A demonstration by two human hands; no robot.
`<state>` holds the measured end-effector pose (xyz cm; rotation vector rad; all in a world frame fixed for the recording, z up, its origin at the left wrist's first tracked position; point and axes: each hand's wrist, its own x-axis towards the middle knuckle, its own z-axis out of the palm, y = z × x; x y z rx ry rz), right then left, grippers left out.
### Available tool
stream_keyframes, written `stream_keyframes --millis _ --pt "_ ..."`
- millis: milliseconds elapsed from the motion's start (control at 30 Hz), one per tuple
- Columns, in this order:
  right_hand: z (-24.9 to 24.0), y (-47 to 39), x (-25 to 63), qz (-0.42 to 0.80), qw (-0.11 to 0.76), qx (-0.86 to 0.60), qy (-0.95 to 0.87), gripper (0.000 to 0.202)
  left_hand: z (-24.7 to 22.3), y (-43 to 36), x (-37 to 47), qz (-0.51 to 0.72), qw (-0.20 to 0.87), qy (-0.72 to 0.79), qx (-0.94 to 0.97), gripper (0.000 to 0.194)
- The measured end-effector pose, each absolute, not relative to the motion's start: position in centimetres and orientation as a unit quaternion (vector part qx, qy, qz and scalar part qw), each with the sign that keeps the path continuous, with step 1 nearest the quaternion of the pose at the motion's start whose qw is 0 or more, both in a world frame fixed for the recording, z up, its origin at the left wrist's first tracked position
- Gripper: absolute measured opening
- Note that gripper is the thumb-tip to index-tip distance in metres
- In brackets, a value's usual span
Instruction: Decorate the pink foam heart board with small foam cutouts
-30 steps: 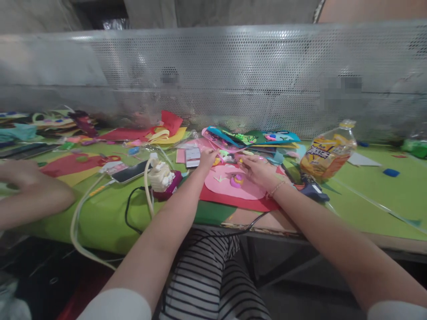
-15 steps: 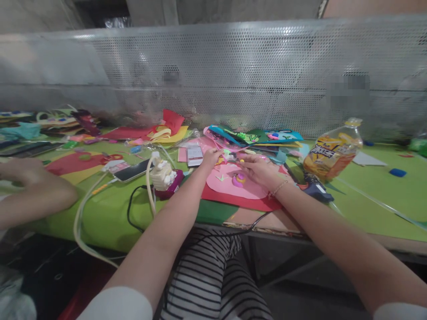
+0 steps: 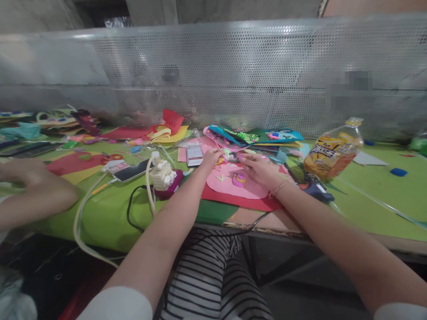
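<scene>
A rounded pink sheet (image 3: 227, 184) lies on a red sheet (image 3: 216, 196) in front of me. On the pink sheet are a purple and yellow clay piece (image 3: 239, 179) and a pale green forked mark (image 3: 221, 178). My left hand (image 3: 212, 159) is at its upper left edge, fingers pressed together near small yellow and green pieces; what they grip is too small to name. My right hand (image 3: 258, 168) reaches over the upper right part, its thumb and fingers closed on something small that I cannot make out.
A plastic bottle (image 3: 333, 149) and a dark blue tool (image 3: 316, 189) stand and lie to the right. A plug adapter with cables (image 3: 163, 175) and a phone (image 3: 133, 171) are left. Another person's arm (image 3: 40, 191) rests at far left. Coloured crafts (image 3: 256, 135) lie behind.
The small yellow piece seen at my right fingertips is no longer visible there. Both hands have otherwise hardly moved.
</scene>
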<state>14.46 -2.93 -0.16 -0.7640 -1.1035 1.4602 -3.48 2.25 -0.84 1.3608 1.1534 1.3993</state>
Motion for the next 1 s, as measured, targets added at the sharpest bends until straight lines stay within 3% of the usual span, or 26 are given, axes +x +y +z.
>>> stream_keyframes --millis 100,533,700,1000 --pt "-0.3 -2.6 14.4 0.598 0.571 -0.326 -0.457 0.004 -0.9 2.2 -3.5 0.555 0.436 0.460 0.539 0.023" --pt "0.2 -3.1 14.7 0.595 0.552 -0.325 -0.486 0.023 -1.3 2.3 -3.4 0.524 0.477 0.434 0.556 0.018" --pt "0.0 -2.7 14.6 0.575 0.588 -0.347 -0.451 0.007 -1.7 2.9 -3.4 0.529 0.461 0.450 0.552 0.019" --pt "0.8 -3.5 14.3 0.650 0.557 -0.339 -0.391 0.021 -1.4 2.8 -3.6 0.502 0.425 0.517 0.548 0.017"
